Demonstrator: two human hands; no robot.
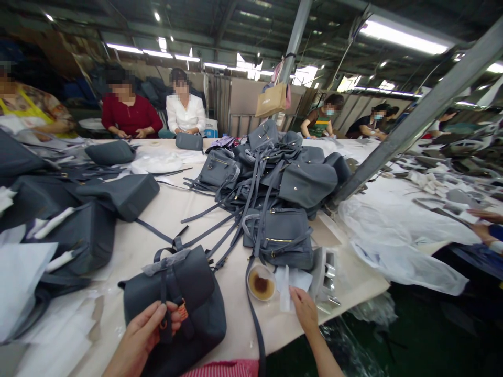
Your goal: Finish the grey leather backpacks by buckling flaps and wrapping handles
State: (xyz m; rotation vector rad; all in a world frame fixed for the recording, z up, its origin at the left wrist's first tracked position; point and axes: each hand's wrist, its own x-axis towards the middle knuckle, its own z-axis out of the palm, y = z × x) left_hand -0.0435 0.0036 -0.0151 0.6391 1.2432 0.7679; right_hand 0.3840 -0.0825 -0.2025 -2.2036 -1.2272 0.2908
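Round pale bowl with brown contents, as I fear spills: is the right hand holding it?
No, a gap separates the right hand from the bowl.

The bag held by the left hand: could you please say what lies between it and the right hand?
The head view shows a dark strap, then a round bowl, then a white strip.

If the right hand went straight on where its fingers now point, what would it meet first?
The right hand would probably first meet the thin, translucent white strip at its fingertips; whether they already touch is unclear.
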